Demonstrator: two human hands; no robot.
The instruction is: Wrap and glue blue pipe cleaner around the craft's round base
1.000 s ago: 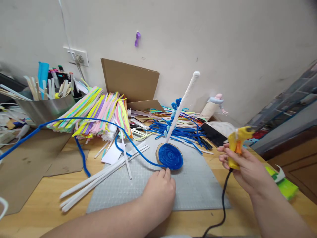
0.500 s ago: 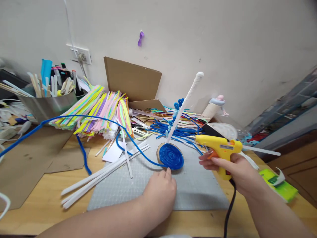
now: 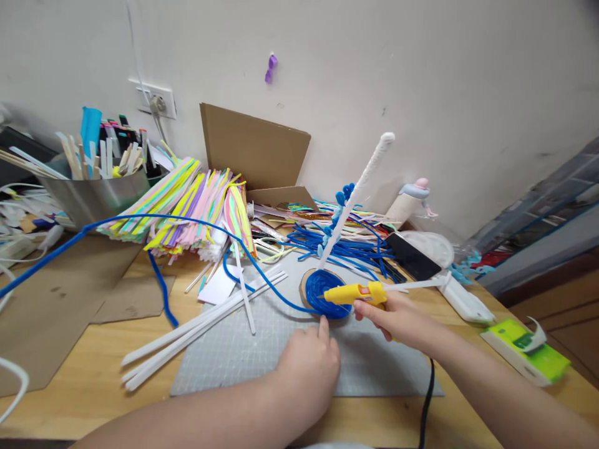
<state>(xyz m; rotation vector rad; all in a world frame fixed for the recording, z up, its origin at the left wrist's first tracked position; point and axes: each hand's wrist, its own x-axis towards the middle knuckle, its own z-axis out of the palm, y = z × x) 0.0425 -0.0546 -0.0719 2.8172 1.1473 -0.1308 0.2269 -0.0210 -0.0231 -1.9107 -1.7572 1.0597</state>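
Observation:
A coiled blue disc [image 3: 314,288] on a round cardboard base rests on the grey cutting mat [image 3: 369,368]. From its back edge rises a tilted white wrapped stick [image 3: 360,187], with small blue curls beside it. My left hand [image 3: 311,362] lies at the disc's near edge, index finger extended against the rim and the other fingers curled. My right hand [image 3: 390,315] is wrapped round a yellow glue gun [image 3: 358,293], whose tip is over the disc. A long blue pipe cleaner [image 3: 154,216] runs from the disc to the far left.
White strips [image 3: 201,330] lie left of the disc. Behind are pastel pipe cleaners [image 3: 187,209], blue stems [image 3: 346,243] and propped cardboard [image 3: 255,146]. A black phone [image 3: 414,255] and a green box [image 3: 528,349] are at the right. A black cord [image 3: 427,399] hangs near the front edge.
My right hand has brought the glue gun left, from beside the disc to over it. My left index finger has straightened at the rim. The whole view has shifted slightly.

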